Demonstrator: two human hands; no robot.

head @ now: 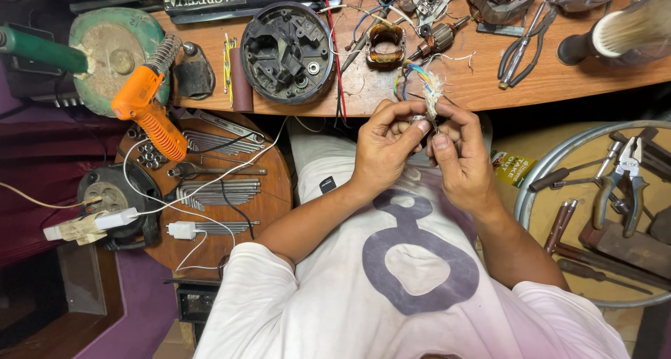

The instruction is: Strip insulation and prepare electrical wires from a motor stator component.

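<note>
Just below the counter [489, 86] edge, our left hand [381, 149] and right hand [458, 156] pinched the frayed wire bundle [428, 93]; we judged we were twisting strands, next needing steady fingertip tension.

Matt wooden bench [489, 86]; frayed white cloth wire sleeve [432, 93].

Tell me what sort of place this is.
Most likely a small electrical repair workshop. Both hands pinch a bundle of coloured wires over a wooden bench strewn with a copper-wound motor stator, an armature and pliers. An orange hot-air gun sits to the side.
</note>
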